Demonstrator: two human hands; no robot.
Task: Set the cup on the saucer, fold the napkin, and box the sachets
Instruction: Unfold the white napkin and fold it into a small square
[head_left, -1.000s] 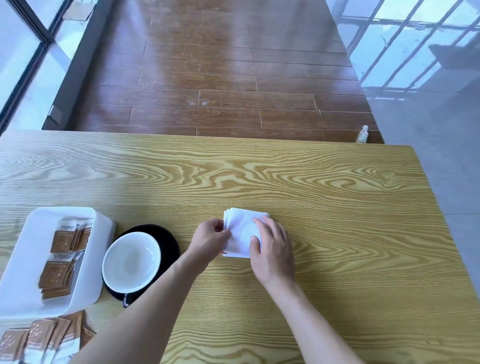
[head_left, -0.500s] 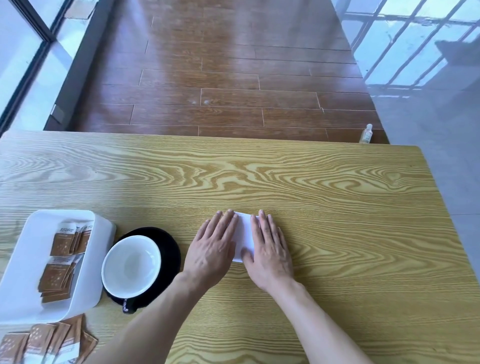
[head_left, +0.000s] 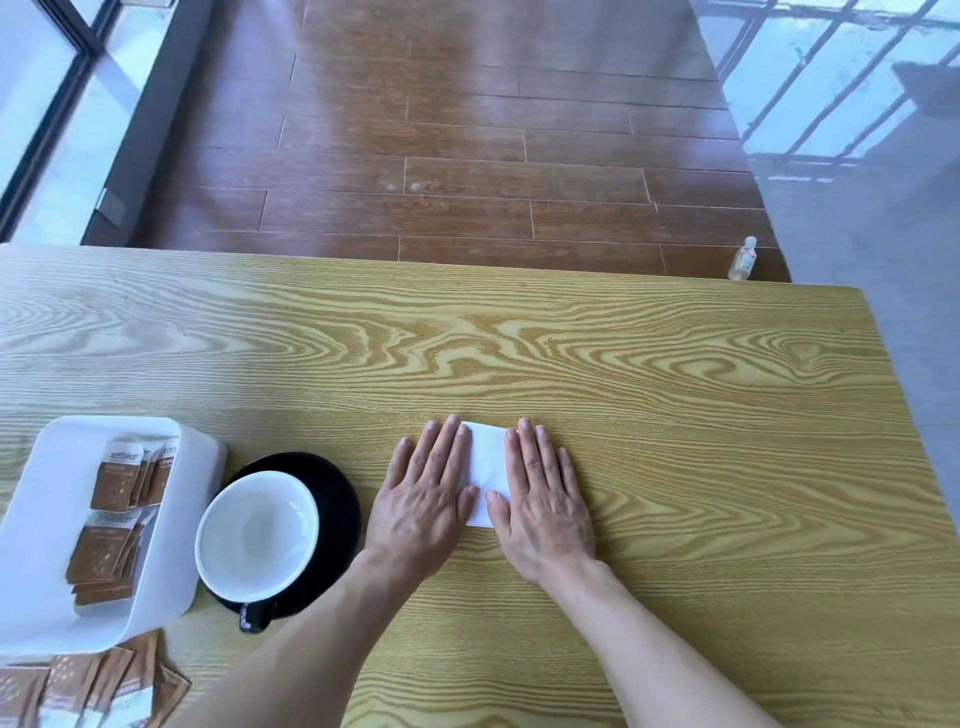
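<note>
Your left hand (head_left: 423, 501) and right hand (head_left: 545, 506) lie flat and open on the small white folded paper napkin (head_left: 488, 470) — gripping nothing. Press evenly and slide outward from the napkin's middle — keep its edges lined up.

Beyond the grained wooden table (head_left: 571, 353), daylit brown plank floor (head_left: 467, 156) meets windows (head_left: 41, 104).

The one camera is sitting on my head, looking forward and steeply down, close over the bench (head_left: 571, 353); beyond the bench's far edge it is taking in the wooden floor (head_left: 467, 130).
</note>
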